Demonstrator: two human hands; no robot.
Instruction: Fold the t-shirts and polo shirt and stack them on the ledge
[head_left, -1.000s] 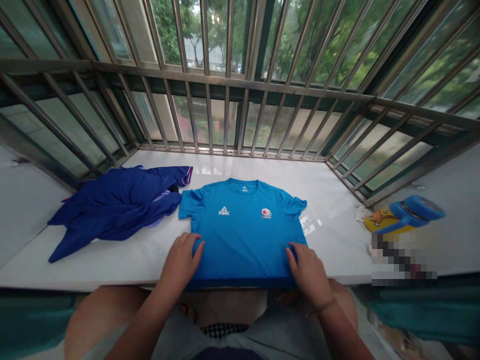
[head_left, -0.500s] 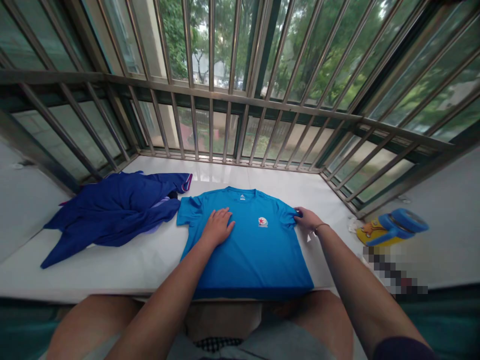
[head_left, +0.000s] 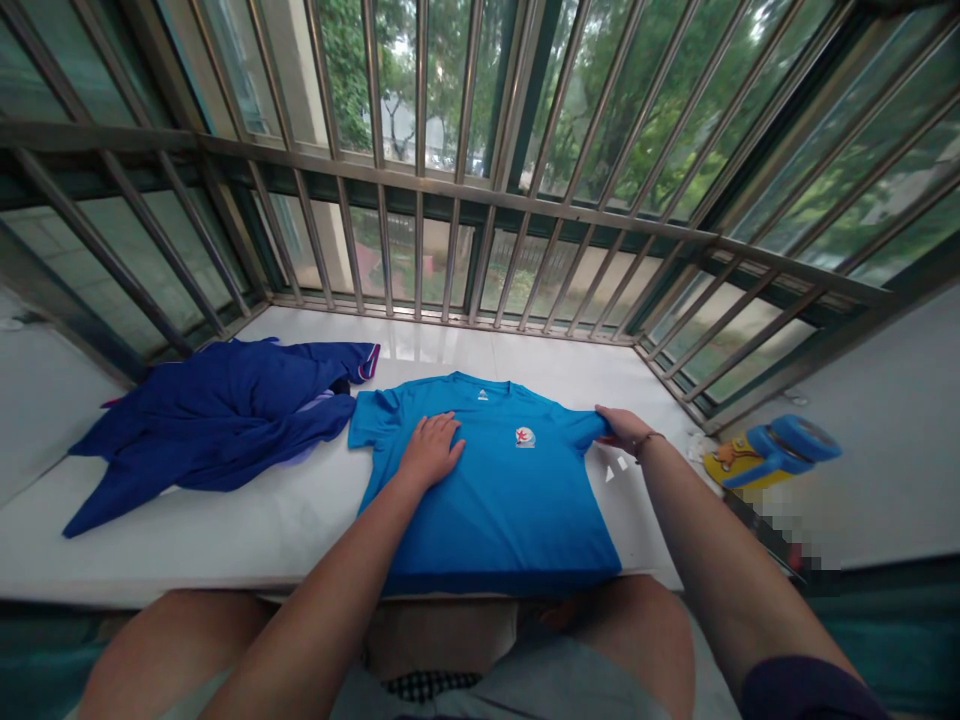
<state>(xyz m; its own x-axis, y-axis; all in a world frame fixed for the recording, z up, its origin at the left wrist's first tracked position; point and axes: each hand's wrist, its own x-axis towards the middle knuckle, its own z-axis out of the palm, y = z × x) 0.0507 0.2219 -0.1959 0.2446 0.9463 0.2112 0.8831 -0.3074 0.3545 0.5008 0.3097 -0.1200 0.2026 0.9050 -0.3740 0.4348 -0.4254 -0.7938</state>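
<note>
A bright blue short-sleeved T-shirt (head_left: 510, 510) lies flat and face up on a white stone sill (head_left: 225, 540), its hem hanging over the near edge. My left hand (head_left: 431, 450) rests palm down on the shirt's chest, holding nothing. My right hand (head_left: 622, 428) grips the end of the sleeve on the right side of the image. A small red-and-white badge (head_left: 525, 437) sits on the chest between my hands. A crumpled navy garment (head_left: 210, 420) lies left of the shirt, touching its other sleeve.
Steel window bars (head_left: 465, 200) and glass panes close the far and side edges of the sill. A yellow-and-blue object (head_left: 772, 452) lies at the right end beside a small white scrap (head_left: 701, 447). A pixelated patch covers the area below it.
Both hands have moved away from the shirt's hem. My left hand now lies on the chest, and my right hand has taken the sleeve end and drawn it slightly inward.
</note>
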